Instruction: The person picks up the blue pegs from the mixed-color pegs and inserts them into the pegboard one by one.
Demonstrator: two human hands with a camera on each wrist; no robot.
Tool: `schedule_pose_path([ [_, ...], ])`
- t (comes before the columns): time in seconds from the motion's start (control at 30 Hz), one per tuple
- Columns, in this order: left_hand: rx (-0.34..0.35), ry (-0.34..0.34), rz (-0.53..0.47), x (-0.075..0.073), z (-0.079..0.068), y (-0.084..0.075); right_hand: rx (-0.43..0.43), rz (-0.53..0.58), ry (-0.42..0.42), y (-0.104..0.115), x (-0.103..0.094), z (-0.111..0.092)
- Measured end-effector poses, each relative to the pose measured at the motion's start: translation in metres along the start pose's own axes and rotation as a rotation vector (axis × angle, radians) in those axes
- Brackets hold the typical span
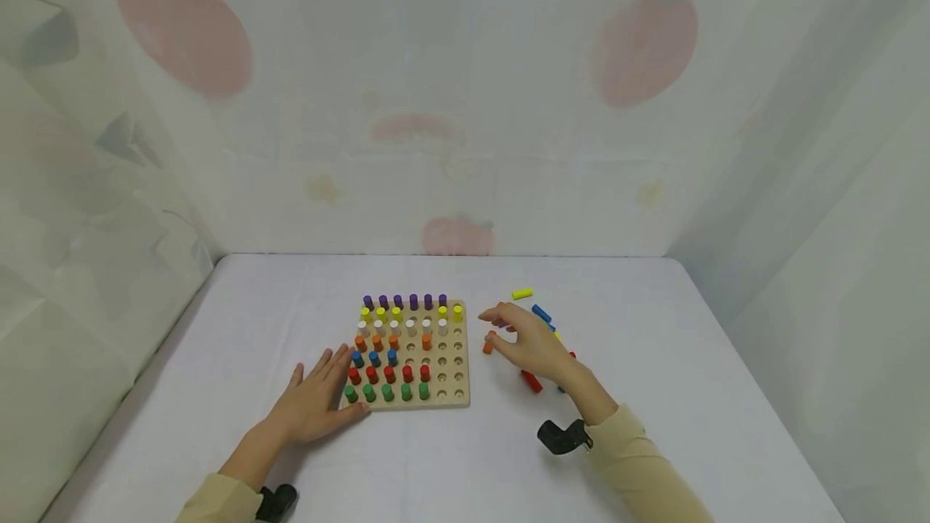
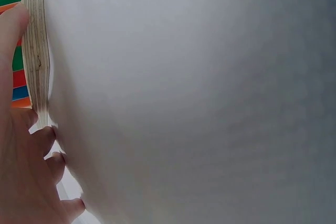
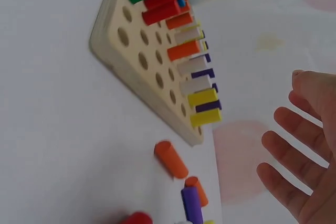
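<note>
A wooden pegboard (image 1: 450, 404) lies on the white table, with rows of upright pegs in purple, yellow, white, orange, blue, red and green. My left hand (image 1: 312, 403) rests at its near left corner, thumb along the front edge and spread fingers along the left side. In the left wrist view the thumb (image 2: 13, 27) touches the board's layered edge. Right of the board, my right hand (image 1: 536, 345) hovers over loose pegs, thumb and fingers apart and holding nothing. An orange peg (image 3: 171, 159) lies on the table below it, near the board.
More loose pegs lie around and partly under the right hand: a yellow peg (image 1: 521, 294) at the back, a blue peg (image 1: 541, 313), a red peg (image 1: 531, 382) and a purple peg (image 3: 192, 204). Bare holes show on the board's right side. A patterned curtain (image 1: 545, 184) hangs behind the table.
</note>
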State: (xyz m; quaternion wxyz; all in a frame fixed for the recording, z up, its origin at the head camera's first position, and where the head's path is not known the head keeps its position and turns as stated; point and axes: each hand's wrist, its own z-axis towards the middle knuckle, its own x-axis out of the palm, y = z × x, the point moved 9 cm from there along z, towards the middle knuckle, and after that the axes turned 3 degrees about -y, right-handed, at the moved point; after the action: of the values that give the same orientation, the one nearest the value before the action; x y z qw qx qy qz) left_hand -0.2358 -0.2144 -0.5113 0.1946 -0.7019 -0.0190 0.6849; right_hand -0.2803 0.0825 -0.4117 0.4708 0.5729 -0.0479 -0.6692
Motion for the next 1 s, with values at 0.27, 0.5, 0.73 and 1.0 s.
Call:
schedule_pose_path([
  [0.27, 0.006, -0.003, -0.001, 0.000, 0.000, -0.001, 0.036, -0.036, 0.030, -0.019, -0.014, -0.014],
  [0.5, 0.002, 0.001, -0.008, -0.001, -0.001, -0.002, 0.047, -0.075, 0.029, -0.036, -0.025, -0.027],
  [0.73, 0.000, 0.000, -0.008, -0.002, -0.002, -0.003, 0.075, -0.104, 0.038, -0.051, -0.036, -0.042],
  [1.0, 0.003, -0.001, -0.002, -0.003, -0.001, -0.002, 0.108, -0.096, 0.085, -0.065, -0.040, -0.059],
])
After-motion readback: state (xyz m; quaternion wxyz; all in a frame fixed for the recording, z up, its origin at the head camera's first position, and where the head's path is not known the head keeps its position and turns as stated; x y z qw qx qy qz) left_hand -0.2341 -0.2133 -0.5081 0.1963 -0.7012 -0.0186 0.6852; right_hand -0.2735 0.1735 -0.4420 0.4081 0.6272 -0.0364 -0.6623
